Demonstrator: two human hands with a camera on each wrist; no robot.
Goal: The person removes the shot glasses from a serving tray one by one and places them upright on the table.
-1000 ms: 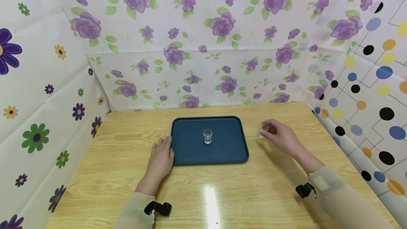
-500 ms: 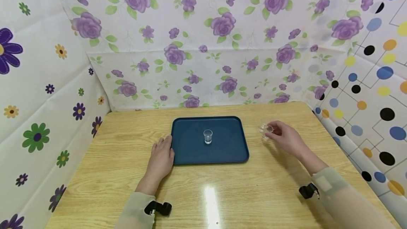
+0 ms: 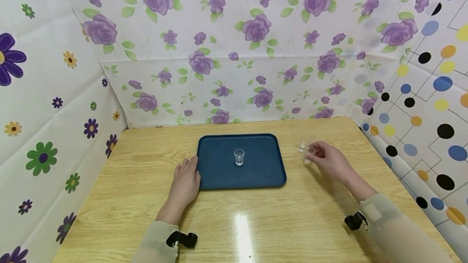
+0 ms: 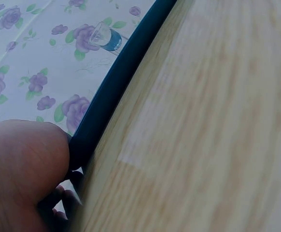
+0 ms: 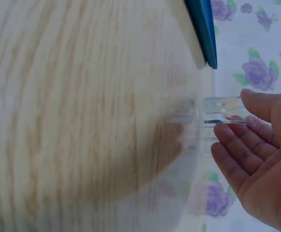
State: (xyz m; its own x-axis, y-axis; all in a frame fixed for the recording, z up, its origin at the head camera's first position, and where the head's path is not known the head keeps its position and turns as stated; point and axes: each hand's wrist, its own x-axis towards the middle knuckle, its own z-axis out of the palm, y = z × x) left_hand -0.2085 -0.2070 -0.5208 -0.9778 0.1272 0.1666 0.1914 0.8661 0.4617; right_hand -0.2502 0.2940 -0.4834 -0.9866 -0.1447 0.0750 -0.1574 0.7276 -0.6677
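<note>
My right hand (image 3: pixel 329 159) pinches a small clear shot glass (image 3: pixel 309 155) near its rim, between thumb and fingers, right of the tray. In the right wrist view this shot glass (image 5: pixel 222 110) is upright on the table or close over it. A second clear glass (image 3: pixel 302 147) stands just behind it, partly overlapped by it. My left hand (image 3: pixel 185 180) rests against the left edge of a dark blue rectangular tray (image 3: pixel 219 177), fingers laid along its rim. Another shot glass (image 3: pixel 239 157) stands upright in the middle of the tray.
The wooden table (image 3: pixel 219 222) ends at a purple-flowered cloth (image 3: pixel 226 88) behind. Patterned cloths hang on both sides, a flowered one (image 3: pixel 66 133) at the left and a dotted one (image 3: pixel 420 104) at the right.
My right hand has shifted slightly right and toward me with its shot glass, so the second glass behind it now shows apart. The left hand and tray have not moved.
</note>
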